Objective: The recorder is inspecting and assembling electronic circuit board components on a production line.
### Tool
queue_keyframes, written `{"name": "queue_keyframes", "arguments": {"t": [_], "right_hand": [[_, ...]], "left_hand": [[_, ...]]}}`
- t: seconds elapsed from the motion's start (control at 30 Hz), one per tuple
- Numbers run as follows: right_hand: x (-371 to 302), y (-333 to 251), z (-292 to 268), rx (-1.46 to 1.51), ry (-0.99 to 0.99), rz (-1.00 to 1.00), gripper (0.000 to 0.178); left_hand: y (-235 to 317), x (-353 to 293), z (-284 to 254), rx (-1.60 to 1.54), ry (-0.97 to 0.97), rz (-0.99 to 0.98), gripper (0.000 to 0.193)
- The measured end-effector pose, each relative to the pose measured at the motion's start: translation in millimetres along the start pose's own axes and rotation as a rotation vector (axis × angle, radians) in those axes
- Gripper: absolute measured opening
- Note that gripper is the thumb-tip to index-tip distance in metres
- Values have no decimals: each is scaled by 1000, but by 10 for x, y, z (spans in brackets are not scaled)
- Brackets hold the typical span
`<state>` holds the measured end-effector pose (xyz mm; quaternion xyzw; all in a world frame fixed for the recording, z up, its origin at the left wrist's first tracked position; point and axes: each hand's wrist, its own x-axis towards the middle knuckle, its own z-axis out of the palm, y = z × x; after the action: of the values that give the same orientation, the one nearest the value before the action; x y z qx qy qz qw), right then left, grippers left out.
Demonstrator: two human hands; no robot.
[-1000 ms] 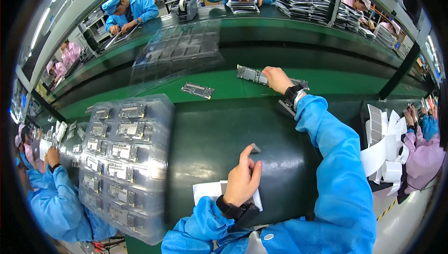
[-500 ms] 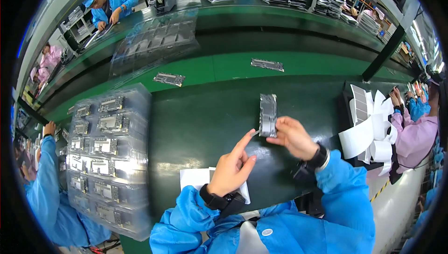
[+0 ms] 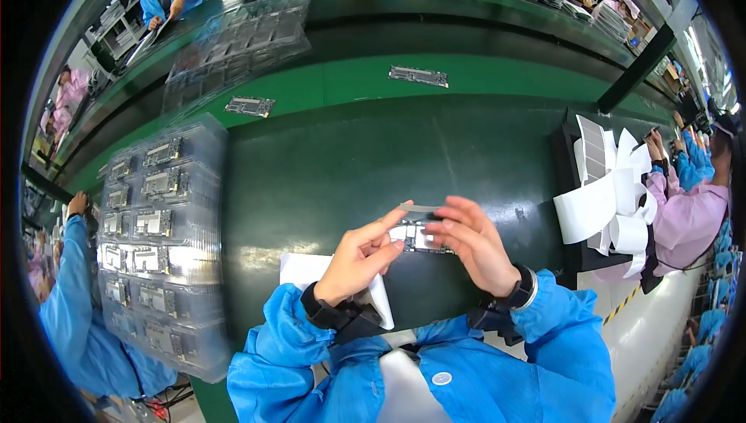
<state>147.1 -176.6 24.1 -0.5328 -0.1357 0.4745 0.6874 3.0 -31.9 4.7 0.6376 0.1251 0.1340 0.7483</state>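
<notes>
Between left hand (image 3: 357, 263) and right hand (image 3: 480, 250) is a circuit board (image 3: 420, 238).

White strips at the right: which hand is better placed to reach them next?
Probably the right hand: it is nearer to the white strips; the left hand sits farther, at the grey strip's left end.

Both hands (image 3: 359, 260) (image 3: 482, 249) angle inward, close together, left index finger extended
</notes>
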Motion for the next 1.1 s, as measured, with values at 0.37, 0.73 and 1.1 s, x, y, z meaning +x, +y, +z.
{"name": "queue_keyframes", "arguments": {"t": [0.37,0.73,1.1], "right_hand": [[340,-57,-172,-314,-70,-176,12],[347,-18,-228,-222,-73,-37,10],[443,-271,-345,-342,-283,175,10]], "left_hand": [[-2,75,70,636,466,104,25],[7,69,51,988,399,-50,42],[-14,55,47,859,355,-111,20]]}}
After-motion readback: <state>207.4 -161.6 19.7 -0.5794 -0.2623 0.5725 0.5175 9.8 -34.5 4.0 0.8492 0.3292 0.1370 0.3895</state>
